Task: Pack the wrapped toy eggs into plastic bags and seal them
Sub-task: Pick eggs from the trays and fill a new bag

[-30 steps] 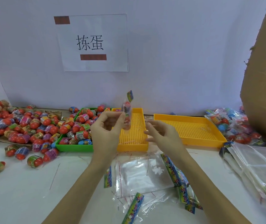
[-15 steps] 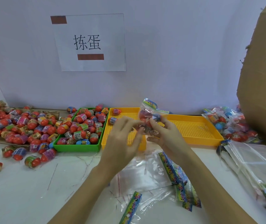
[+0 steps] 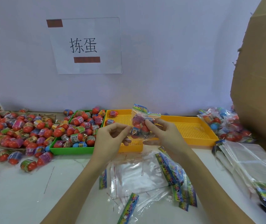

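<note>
A clear plastic bag [image 3: 139,125] with a colourful header holds several red wrapped eggs; it hangs in the air above the near yellow tray [image 3: 130,147]. My right hand [image 3: 163,135] grips the bag from the right, thumb and fingers curled on it. My left hand [image 3: 111,138] pinches the bag's left edge. Several loose wrapped eggs [image 3: 32,131] lie heaped on the left, and more fill a green tray [image 3: 71,150]. Empty bags [image 3: 138,175] lie flat on the table below my hands.
A second yellow tray [image 3: 192,130] stands to the right. Filled bags [image 3: 223,126] are piled at the far right beside a large cardboard box [image 3: 258,94]. A stack of empty bags [image 3: 250,164] lies at the right edge. A paper sign [image 3: 87,46] hangs on the wall.
The filled bag turned from edge-on to facing me and shifted right, my right hand closing on it. The view drifted slightly left.
</note>
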The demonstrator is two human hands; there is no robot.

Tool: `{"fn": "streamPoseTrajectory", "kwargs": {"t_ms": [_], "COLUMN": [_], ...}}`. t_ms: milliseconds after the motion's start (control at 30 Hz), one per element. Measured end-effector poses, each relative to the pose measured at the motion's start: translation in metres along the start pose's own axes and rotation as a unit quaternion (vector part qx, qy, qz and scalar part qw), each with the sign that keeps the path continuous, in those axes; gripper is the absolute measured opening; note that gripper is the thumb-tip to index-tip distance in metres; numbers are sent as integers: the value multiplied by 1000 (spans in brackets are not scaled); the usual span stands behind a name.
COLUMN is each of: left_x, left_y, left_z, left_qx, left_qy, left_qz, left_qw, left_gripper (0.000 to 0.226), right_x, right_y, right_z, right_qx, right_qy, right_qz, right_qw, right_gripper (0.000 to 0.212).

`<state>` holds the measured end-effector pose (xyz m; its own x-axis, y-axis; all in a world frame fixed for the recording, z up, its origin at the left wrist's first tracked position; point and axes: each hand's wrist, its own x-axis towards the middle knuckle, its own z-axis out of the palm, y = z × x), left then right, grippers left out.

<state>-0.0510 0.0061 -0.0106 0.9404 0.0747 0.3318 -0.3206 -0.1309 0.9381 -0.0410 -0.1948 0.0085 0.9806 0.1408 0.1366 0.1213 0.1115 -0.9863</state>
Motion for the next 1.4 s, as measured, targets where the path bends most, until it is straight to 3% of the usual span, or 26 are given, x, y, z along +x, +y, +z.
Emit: {"fn": "streamPoseTrajectory", "kwargs": {"t_ms": [200,333,467,567,633,700,767,933,1100,1267,1333,1400], "left_x": [3,3,-2,-7,-11,-13,-15,-14,-16,-10,-9,-9], "left_y": [-3,0,5,8,7,4,1,-2,-7,4,11,16], "left_z": [-5,-4,-1,0,2,7,12,16,17,14,7,0], "left_qx": [31,41,101,131,187,286,334,336,278,82,-12,-54], "left_qy": [-13,-21,-112,-242,-336,-404,-425,-386,-302,-158,-139,-139], "left_qz": [1,4,44,100,115,132,139,161,180,23,-52,-108], "left_qw": [999,999,988,956,916,859,830,844,894,984,989,983], "left_gripper": [4,5,12,26,41,56,61,41,12,10,18,31], "right_x": [6,12,16,17,17,16,14,9,4,4,2,2], "right_y": [-5,-5,-3,2,6,8,8,6,5,1,0,1], "right_z": [-28,-61,-67,-55,-47,-40,-34,-23,-21,-24,-24,-22], "right_qx": [-103,47,170,124,65,26,-13,-95,-151,-104,-112,-124], "right_qy": [204,367,388,369,343,301,258,167,51,-91,-132,-107], "right_qz": [-66,-61,-34,-4,8,10,11,9,-9,-2,-16,-36], "right_qw": [971,927,905,921,937,953,966,981,987,990,985,986], "right_gripper": [26,39,61,34,18,19,21,20,20,47,46,33]}}
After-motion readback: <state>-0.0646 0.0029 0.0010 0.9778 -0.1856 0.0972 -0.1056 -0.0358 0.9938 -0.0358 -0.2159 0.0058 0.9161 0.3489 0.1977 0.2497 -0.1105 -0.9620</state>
